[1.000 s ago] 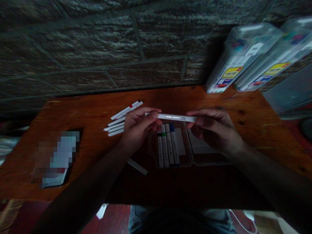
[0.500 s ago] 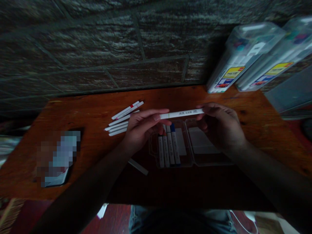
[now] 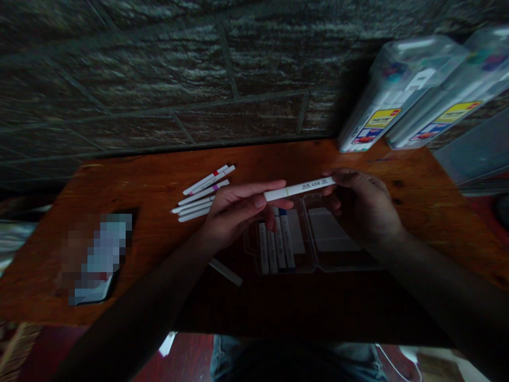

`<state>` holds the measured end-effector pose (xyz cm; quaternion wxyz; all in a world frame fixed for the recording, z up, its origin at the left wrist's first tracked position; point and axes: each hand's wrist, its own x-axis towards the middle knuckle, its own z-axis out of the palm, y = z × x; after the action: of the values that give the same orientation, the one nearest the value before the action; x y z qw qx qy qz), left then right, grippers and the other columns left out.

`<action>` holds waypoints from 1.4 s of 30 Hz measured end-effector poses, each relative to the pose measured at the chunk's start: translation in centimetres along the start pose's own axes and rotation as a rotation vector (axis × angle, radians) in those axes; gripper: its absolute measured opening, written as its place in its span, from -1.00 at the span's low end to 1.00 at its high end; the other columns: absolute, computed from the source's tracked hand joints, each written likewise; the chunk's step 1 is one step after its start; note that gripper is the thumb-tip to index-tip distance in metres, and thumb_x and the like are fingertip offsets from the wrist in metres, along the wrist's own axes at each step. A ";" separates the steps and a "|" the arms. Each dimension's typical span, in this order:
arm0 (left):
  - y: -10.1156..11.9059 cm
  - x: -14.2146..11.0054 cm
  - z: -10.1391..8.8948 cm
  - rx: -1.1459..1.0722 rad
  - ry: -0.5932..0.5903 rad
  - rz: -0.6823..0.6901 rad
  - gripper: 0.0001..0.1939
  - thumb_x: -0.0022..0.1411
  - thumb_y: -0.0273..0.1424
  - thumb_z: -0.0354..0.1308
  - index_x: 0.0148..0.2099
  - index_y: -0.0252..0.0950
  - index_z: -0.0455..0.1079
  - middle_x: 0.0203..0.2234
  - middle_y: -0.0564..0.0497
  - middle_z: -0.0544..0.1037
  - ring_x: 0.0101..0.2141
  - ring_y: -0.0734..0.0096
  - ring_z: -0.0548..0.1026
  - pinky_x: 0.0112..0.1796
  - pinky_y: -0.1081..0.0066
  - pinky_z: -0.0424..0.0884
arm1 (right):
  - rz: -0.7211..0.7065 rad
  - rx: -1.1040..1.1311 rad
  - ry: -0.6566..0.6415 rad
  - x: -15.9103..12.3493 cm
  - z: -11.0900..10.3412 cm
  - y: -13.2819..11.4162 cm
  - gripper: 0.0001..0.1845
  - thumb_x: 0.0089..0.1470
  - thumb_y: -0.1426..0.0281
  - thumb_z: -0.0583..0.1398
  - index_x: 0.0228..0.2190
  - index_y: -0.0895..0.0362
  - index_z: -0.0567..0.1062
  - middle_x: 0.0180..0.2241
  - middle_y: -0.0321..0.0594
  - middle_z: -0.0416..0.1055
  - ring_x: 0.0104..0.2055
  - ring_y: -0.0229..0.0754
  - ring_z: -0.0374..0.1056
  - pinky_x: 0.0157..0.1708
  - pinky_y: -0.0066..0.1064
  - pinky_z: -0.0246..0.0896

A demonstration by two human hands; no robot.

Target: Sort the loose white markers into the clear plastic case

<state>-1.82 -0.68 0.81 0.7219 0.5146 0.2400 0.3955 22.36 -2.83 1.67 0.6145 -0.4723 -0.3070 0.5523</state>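
**One marker held between two hands, above an open case of four**

The white marker (image 3: 304,187) is held aloft over the table (image 3: 143,180), slightly tilted, its right end higher. Dark print runs along its barrel, too small to read, and one thin yellow-green ring circles it near the left end.

The left hand (image 3: 242,209) is partly closed, its thumb and fingers gripping one end, the lower fingers loosely spread. The right hand (image 3: 360,199) is curled, pinching the opposite end with its fingertips.

Taking the held marker as the dial's centre, a clear case (image 3: 311,233) lies open at 6 o'clock. Four markers (image 3: 280,249) stand side by side in its left half, each with unreadable print, one showing dark blue; two white sheets (image 3: 334,228) show, one in each half.

At 9 o'clock lie at least five loose markers (image 3: 204,192) — one banded red, one purple; the left hand hides some ends. Between 7 and 8 o'clock is a single stray marker (image 3: 225,271), partly behind the left forearm. A phone-like object (image 3: 99,293), mostly pixelated, lies at 8 o'clock.

Two upright cases (image 3: 366,119) stand between 1 and 2 o'clock, before the wall (image 3: 199,69) — each carries one yellow-and-blue label (image 3: 376,126), its wording too blurred to read surely.
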 end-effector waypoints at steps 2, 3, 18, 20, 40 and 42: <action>0.0 0.0 0.1 -0.001 0.002 -0.005 -0.67 0.37 -0.27 0.34 0.15 -0.11 0.64 -0.12 -0.15 0.76 -0.45 0.39 0.63 -0.33 0.32 0.66 | 0.009 0.002 -0.002 0.0 0.0 0.0 -0.93 -0.03 0.37 0.39 -0.48 0.10 0.72 -0.58 -0.24 0.43 -0.63 -0.33 0.17 -0.71 -0.45 0.02; 0.1 0.0 0.1 -0.007 -0.001 -0.006 -0.67 0.36 -0.27 0.35 0.14 -0.12 0.65 -0.12 -0.15 0.76 -0.45 0.39 0.63 -0.33 0.32 0.66 | 0.013 0.004 -0.001 0.0 0.0 -0.1 -0.93 -0.03 0.37 0.39 -0.48 0.10 0.72 -0.58 -0.24 0.42 -0.63 -0.33 0.17 -0.72 -0.45 0.02; -0.2 0.1 0.0 -0.029 -0.093 0.054 -0.62 0.39 -0.40 0.34 0.22 -0.13 0.59 -0.04 -0.14 0.74 -0.44 0.51 0.62 -0.32 0.44 0.65 | 0.049 0.031 0.026 -0.2 0.3 -0.3 -0.92 -0.04 0.42 0.36 -0.47 0.17 0.69 -0.61 -0.29 0.42 -0.67 -0.37 0.19 -0.75 -0.50 0.02; -0.2 0.1 -0.1 -0.028 -0.103 0.057 -0.63 0.40 -0.38 0.32 0.22 -0.11 0.58 -0.04 -0.12 0.74 -0.43 0.52 0.62 -0.31 0.45 0.65 | 0.048 0.027 0.025 -0.2 0.3 -0.2 -0.92 -0.05 0.42 0.36 -0.46 0.17 0.69 -0.61 -0.29 0.43 -0.67 -0.37 0.19 -0.75 -0.51 0.02; -0.3 0.1 -0.2 -0.123 -0.123 0.009 -0.70 0.49 -0.26 0.23 0.16 -0.19 0.62 -0.12 -0.14 0.76 -0.39 0.44 0.68 -0.28 0.41 0.64 | 0.034 0.023 -0.005 -0.3 0.1 -0.1 -0.92 -0.01 0.45 0.35 -0.44 0.15 0.71 -0.60 -0.27 0.44 -0.66 -0.36 0.19 -0.73 -0.51 0.06; -0.2 0.1 -0.1 -0.128 -0.108 0.000 -0.70 0.46 -0.25 0.26 0.14 -0.21 0.64 -0.13 -0.16 0.76 -0.39 0.40 0.68 -0.31 0.40 0.64 | 0.035 0.019 -0.008 -0.3 0.1 -0.1 -0.93 -0.02 0.44 0.36 -0.44 0.15 0.71 -0.61 -0.28 0.44 -0.67 -0.37 0.18 -0.74 -0.51 0.06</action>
<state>-1.74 -0.61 0.56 0.7653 0.4879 0.1748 0.3817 22.29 -3.04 1.87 0.6080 -0.4696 -0.2957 0.5678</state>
